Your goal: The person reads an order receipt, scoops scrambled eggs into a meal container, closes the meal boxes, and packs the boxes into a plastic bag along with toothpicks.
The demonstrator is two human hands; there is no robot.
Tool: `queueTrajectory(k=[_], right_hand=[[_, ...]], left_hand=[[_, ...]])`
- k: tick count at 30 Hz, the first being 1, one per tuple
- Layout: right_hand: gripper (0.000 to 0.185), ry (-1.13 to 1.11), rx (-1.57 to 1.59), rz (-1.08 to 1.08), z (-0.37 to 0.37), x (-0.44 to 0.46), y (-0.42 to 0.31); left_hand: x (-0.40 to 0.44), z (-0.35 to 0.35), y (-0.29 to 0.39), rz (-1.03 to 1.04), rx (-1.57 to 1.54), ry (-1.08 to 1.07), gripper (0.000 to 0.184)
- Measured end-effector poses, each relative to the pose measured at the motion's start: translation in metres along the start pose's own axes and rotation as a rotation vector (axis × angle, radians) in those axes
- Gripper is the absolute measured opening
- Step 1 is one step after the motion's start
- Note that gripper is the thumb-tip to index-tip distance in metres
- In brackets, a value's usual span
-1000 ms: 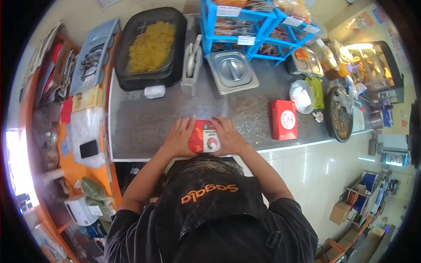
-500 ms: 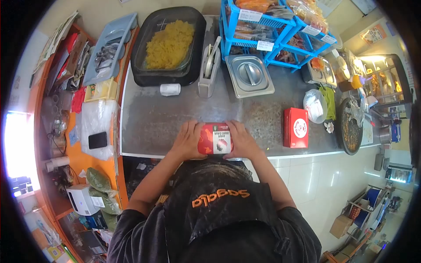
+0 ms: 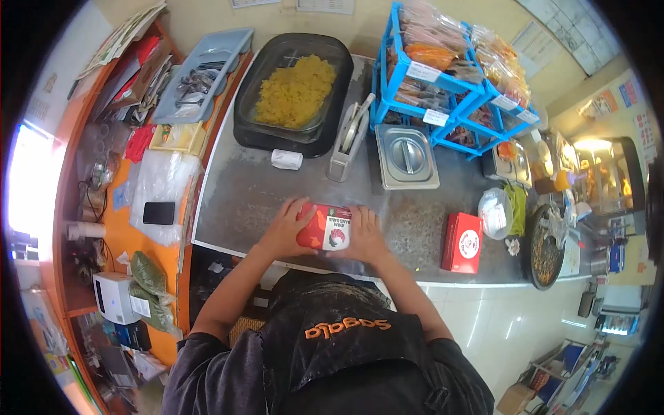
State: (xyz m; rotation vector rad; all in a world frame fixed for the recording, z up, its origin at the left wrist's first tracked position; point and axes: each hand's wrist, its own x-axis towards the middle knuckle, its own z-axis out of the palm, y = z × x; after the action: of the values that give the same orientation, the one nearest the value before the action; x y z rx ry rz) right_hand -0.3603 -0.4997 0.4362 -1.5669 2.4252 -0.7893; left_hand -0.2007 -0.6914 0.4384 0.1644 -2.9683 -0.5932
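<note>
One red-and-white food carton (image 3: 325, 227) sits at the counter's (image 3: 415, 238) near side, directly between the left hand (image 3: 285, 227) and right hand (image 3: 362, 234), each grasping one end. I count one more, a red box (image 3: 462, 243), well apart rightward.

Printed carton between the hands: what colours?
The carton is mainly red with a white panel; head view shows it best.
</note>
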Motion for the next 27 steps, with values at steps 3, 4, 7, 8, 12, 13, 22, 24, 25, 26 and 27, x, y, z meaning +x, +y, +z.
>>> queueTrajectory(k=[3, 4, 7, 8, 12, 13, 22, 24, 25, 26, 27], right_hand=[[0.085, -0.033, 0.097, 0.203, 0.024, 0.005, -0.024], [0.080, -0.105, 0.162, 0.299, 0.034, 0.004, -0.028], [0.040, -0.269, 0.562, 0.204, 0.035, 0.004, -0.043], [0.034, -0.381, 0.711, 0.244, 0.032, 0.005, -0.046], [0.028, 0.237, 0.745, 0.486, 0.068, 0.023, -0.001], [0.033, 0.368, 0.881, 0.553, 0.069, 0.037, 0.006], [0.045, 0.449, 1.161, 0.831, 0.059, 0.131, 0.028], [0.043, 0.474, 1.236, 0.853, 0.059, 0.137, 0.035], [0.042, 0.448, 1.271, 0.869, 0.061, 0.141, 0.045], [0.042, 0.415, 1.303, 0.891, 0.062, 0.143, 0.058], [0.042, 0.344, 1.357, 0.916, 0.060, 0.147, 0.067]], left_hand=[[-0.019, 0.013, -0.031, -0.072, 0.102, 0.185, 0.081], [-0.029, 0.022, -0.040, -0.130, 0.112, 0.233, 0.076], [-0.036, 0.019, -0.016, -0.452, -0.103, 0.186, 0.074], [-0.035, 0.010, -0.002, -0.489, -0.049, 0.196, 0.076], [-0.038, 0.000, 0.007, -0.558, 0.018, 0.264, 0.077], [-0.041, 0.007, 0.000, -0.547, 0.007, 0.284, 0.077], [-0.062, 0.019, -0.030, -0.438, -0.067, 0.502, 0.063], [-0.074, 0.013, -0.034, -0.466, -0.073, 0.531, 0.063], [-0.081, 0.012, -0.038, -0.470, -0.079, 0.548, 0.063], [-0.089, 0.015, -0.042, -0.482, -0.085, 0.563, 0.063], [-0.098, 0.015, -0.048, -0.499, -0.077, 0.583, 0.063]])
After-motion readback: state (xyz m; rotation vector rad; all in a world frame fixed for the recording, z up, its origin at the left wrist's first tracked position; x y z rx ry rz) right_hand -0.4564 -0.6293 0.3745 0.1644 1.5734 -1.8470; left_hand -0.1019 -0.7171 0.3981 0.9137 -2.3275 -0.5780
